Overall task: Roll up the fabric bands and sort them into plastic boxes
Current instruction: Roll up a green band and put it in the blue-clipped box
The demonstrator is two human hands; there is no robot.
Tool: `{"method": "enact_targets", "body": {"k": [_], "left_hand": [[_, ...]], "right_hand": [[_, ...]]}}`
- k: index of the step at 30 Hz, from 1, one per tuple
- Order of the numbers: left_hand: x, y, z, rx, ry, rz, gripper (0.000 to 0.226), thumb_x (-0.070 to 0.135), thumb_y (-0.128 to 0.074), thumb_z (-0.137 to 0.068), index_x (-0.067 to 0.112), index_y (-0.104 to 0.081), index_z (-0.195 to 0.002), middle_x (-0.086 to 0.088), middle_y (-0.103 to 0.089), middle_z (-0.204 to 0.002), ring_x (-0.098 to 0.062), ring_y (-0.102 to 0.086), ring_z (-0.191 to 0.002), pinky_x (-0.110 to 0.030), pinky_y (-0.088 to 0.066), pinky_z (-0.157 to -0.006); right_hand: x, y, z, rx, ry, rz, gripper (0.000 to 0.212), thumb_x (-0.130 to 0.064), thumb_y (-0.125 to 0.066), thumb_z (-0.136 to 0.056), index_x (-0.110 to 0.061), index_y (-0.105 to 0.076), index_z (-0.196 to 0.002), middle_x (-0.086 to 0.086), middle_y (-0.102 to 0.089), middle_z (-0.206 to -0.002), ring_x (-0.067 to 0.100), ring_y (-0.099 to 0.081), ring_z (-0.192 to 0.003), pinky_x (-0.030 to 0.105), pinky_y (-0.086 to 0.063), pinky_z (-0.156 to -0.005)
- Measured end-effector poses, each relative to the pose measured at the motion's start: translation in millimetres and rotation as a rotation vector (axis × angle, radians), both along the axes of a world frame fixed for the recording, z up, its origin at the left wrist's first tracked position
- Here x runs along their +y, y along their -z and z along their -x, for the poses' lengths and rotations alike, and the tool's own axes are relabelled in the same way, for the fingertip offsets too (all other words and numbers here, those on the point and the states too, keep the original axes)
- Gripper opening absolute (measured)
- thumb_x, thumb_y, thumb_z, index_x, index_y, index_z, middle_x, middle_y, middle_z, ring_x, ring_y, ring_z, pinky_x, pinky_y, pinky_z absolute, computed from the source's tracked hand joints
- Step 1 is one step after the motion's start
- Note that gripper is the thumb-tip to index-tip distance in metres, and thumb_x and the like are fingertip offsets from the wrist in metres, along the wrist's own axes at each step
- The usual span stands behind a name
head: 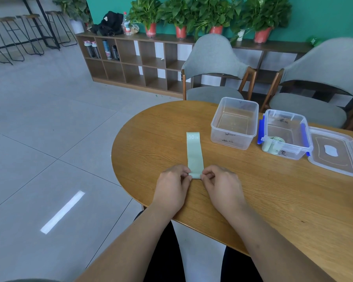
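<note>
A pale green fabric band [194, 151] marked "30 LB" lies flat and lengthwise on the wooden table [273, 200]. Its near end is turned over into a small roll. My left hand [172, 185] pinches that rolled end from the left and my right hand [220, 185] pinches it from the right. Behind the band stand two clear plastic boxes: an empty one [235, 122] and, to its right, one with blue clips [285, 134] that holds rolled green bands [271, 144].
A clear lid [334, 151] lies on the table right of the clipped box. Two grey chairs [212, 68] stand behind the table, with a low wooden shelf [135, 62] and potted plants along the green wall. Tiled floor lies to the left.
</note>
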State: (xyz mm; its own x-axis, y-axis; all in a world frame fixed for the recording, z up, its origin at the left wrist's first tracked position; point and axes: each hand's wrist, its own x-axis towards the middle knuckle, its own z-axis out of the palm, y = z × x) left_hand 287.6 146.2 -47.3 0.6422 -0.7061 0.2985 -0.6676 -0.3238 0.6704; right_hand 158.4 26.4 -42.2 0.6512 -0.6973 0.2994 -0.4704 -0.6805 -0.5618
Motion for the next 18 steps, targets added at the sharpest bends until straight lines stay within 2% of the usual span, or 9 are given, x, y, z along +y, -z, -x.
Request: {"method": "enact_targets", "body": {"k": [3, 6, 10, 15, 18], "left_hand": [[1.7, 0.7, 0.5, 0.014, -0.001, 0.014, 0.013, 0.022, -0.076, -0.094, 0.024, -0.076, -0.106, 0.016, -0.071, -0.089, 0.0, -0.063, -0.08, -0.02, -0.054, -0.076], [5.5, 2.0, 1.8, 0.034, 0.015, 0.021, 0.015, 0.022, -0.077, -0.093, 0.025, -0.075, -0.108, 0.017, -0.071, -0.087, 0.002, -0.064, -0.082, -0.01, -0.049, -0.074], [10.6, 1.6, 3.1, 0.058, 0.028, 0.014, 0.013, 0.023, -0.078, -0.093, 0.027, -0.074, -0.104, 0.02, -0.07, -0.083, 0.004, -0.064, -0.083, -0.004, -0.044, -0.07], [9.0, -1.9, 1.8, 0.058, 0.015, -0.03, 0.007, 0.026, -0.076, -0.095, 0.025, -0.076, -0.101, 0.023, -0.066, -0.08, 0.009, -0.062, -0.084, -0.002, -0.042, -0.07], [5.4, -3.5, 1.4, 0.04, 0.002, -0.05, 0.005, 0.027, -0.074, -0.096, 0.026, -0.077, -0.101, 0.021, -0.067, -0.083, 0.007, -0.061, -0.08, -0.003, -0.041, -0.07]], "right_hand": [[1.3, 0.5, 4.5, -0.018, -0.019, -0.029, 0.019, -0.022, -0.079, -0.09, -0.027, -0.075, -0.107, -0.016, -0.067, -0.09, 0.001, -0.062, -0.079, 0.026, -0.058, -0.075], [1.1, -0.8, 10.3, -0.008, -0.036, -0.065, 0.022, -0.02, -0.079, -0.089, -0.027, -0.076, -0.109, -0.018, -0.067, -0.09, -0.002, -0.062, -0.078, 0.021, -0.056, -0.076], [-0.4, -2.3, 16.0, 0.019, -0.066, -0.088, 0.022, -0.022, -0.079, -0.09, -0.028, -0.077, -0.111, -0.019, -0.068, -0.089, -0.005, -0.062, -0.076, 0.007, -0.046, -0.07], [-2.5, -3.9, 12.7, 0.063, -0.049, -0.1, 0.018, -0.028, -0.074, -0.094, -0.031, -0.077, -0.112, -0.019, -0.068, -0.091, -0.006, -0.059, -0.074, 0.004, -0.041, -0.066], [-5.1, -5.9, 8.4, 0.086, -0.037, -0.097, 0.016, -0.031, -0.07, -0.096, -0.03, -0.078, -0.111, -0.017, -0.07, -0.093, -0.006, -0.058, -0.076, 0.009, -0.042, -0.069]]}}
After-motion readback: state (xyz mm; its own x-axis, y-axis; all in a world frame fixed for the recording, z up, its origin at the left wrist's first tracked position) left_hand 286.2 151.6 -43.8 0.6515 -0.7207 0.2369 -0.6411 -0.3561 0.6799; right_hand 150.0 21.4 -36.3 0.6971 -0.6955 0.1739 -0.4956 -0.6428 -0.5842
